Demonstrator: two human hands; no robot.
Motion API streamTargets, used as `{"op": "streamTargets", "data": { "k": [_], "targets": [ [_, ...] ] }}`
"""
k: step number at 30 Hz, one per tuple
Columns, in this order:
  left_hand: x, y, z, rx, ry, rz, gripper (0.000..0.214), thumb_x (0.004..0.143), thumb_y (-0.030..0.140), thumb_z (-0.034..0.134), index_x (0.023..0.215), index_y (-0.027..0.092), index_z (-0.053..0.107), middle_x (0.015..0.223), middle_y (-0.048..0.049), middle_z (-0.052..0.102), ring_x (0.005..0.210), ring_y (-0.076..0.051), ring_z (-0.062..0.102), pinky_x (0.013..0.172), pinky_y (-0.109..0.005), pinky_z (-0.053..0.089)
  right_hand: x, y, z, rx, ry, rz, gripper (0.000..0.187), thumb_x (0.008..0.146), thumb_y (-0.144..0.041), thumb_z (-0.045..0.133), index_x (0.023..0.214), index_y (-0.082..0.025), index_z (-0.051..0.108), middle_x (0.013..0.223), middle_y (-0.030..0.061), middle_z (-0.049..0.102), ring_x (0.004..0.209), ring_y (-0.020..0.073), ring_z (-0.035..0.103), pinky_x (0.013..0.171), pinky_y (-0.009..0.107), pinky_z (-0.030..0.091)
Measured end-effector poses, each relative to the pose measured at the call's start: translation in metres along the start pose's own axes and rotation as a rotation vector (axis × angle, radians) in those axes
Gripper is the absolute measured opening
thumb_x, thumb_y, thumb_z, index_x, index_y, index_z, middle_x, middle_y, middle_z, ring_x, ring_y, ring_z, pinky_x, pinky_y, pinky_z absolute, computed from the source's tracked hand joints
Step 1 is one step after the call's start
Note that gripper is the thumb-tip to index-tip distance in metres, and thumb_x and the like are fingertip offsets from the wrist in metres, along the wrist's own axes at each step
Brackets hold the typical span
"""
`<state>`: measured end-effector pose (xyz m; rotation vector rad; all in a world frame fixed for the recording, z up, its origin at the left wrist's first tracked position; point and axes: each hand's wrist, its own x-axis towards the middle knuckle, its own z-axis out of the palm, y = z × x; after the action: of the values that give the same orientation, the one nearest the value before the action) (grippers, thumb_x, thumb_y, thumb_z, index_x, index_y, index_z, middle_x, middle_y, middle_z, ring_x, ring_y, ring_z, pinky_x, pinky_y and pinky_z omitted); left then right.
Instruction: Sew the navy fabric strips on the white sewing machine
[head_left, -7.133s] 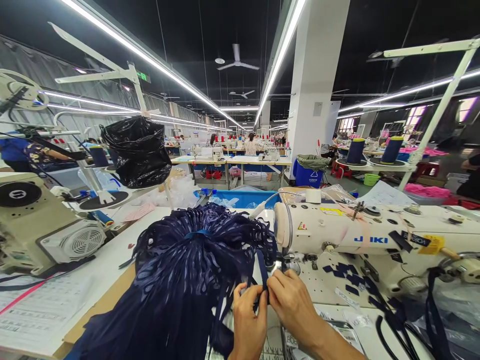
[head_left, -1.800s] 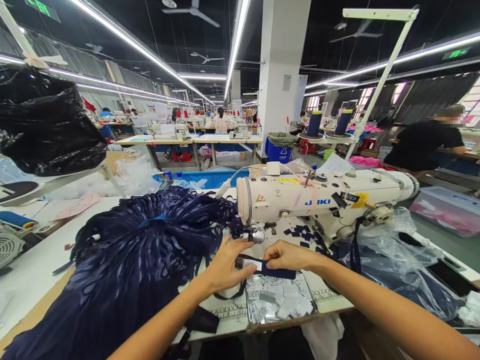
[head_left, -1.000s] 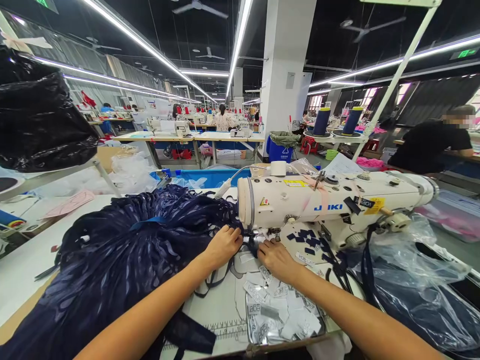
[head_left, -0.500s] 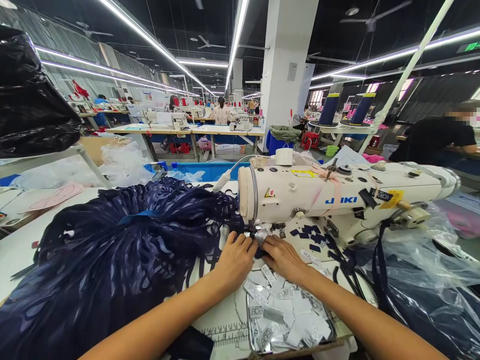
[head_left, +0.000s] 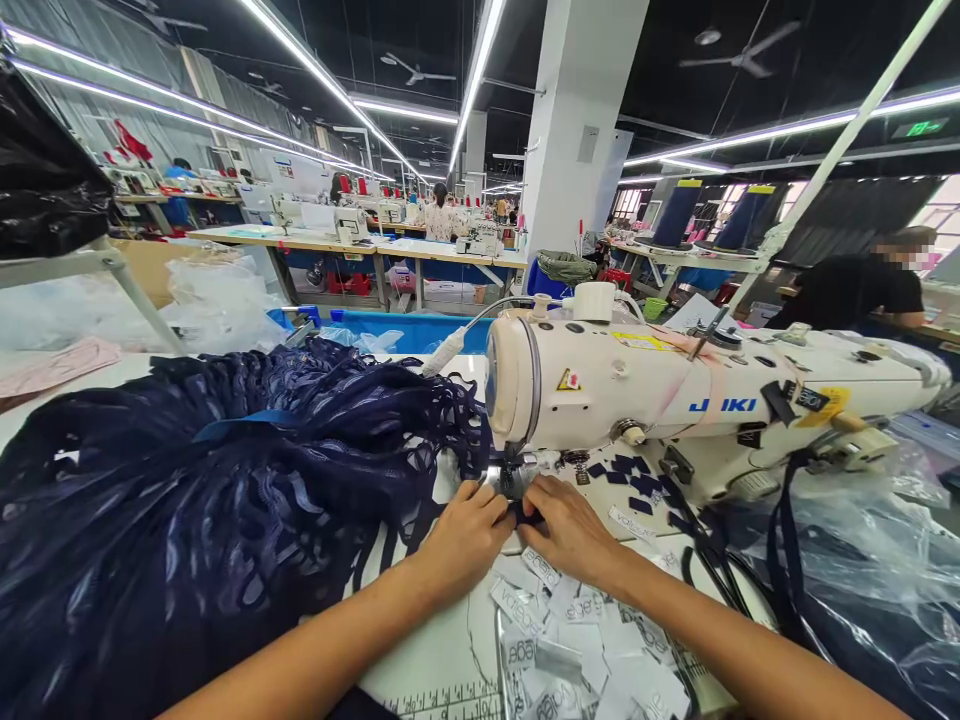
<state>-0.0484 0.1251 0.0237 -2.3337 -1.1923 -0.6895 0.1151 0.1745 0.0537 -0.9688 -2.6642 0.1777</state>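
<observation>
My left hand (head_left: 469,525) is beside the needle area of a white sewing machine (head_left: 600,385), its fingers curled together on navy fabric (head_left: 519,516). Close on the other side, my right hand (head_left: 566,525) pinches the same dark piece, thumb below the fingers. Most of that piece is hidden by my fingers. Just beyond the fingertips is the metal presser foot area (head_left: 510,480). A large heap of navy fabric with thin straps (head_left: 225,500) lies left of my left hand. Below my right hand are white printed labels (head_left: 570,640) in a shallow tray.
Small navy patches (head_left: 626,475) are scattered on the machine bed. A clear plastic bag (head_left: 885,560) with dark fabric lies at the right. Two navy thread cones (head_left: 677,215) stand behind the machine. A co-worker in black (head_left: 847,285) sits at the far right.
The view has shifted, so the machine sits slightly further right and the label tray lower. Both hands stay together at the needle area, with the dark fabric showing more between them.
</observation>
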Motion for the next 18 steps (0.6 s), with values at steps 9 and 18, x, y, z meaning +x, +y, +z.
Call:
{"op": "streamTargets", "data": {
  "k": [9, 18],
  "targets": [
    [0.000, 0.000, 0.002, -0.022, -0.015, 0.002, 0.013, 0.077, 0.006, 0.052, 0.084, 0.013, 0.060, 0.074, -0.0018, 0.055, 0.069, -0.017, 0.043, 0.064, -0.032, 0.028, 0.006, -0.002, -0.001, 0.029, -0.068, 0.027, 0.014, 0.070, -0.002, 0.046, 0.065, -0.016, 0.046, 0.074, 0.0029, 0.049, 0.071, 0.0160, 0.047, 0.066, 0.027, 0.038],
    [-0.001, 0.001, 0.001, -0.040, -0.085, -0.053, 0.021, 0.077, 0.006, 0.050, 0.092, 0.016, 0.060, 0.076, -0.0015, 0.055, 0.071, -0.017, 0.045, 0.067, -0.032, 0.030, 0.005, 0.028, 0.006, 0.532, -0.040, -0.049, 0.014, 0.074, -0.003, 0.048, 0.067, -0.016, 0.051, 0.078, 0.0007, 0.051, 0.074, 0.0133, 0.050, 0.067, 0.025, 0.038]
  ]
}}
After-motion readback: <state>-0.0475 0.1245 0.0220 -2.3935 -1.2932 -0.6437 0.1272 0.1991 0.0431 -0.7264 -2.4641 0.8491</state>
